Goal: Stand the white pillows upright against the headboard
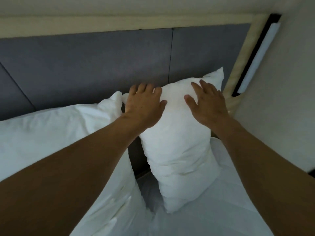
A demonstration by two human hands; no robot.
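Observation:
A white pillow stands upright on the bed, its top edge against the grey padded headboard. My left hand lies flat on its upper left corner, fingers spread. On the pillow's upper right rests my right hand, also flat with fingers apart. Neither hand grips the fabric. A second white pillow leans against the headboard to the left, partly hidden by my left forearm.
White bed sheet covers the mattress below. A cream padded frame borders the headboard on the right. Beside it runs a long white wall light on a dark strip. A plain wall lies further right.

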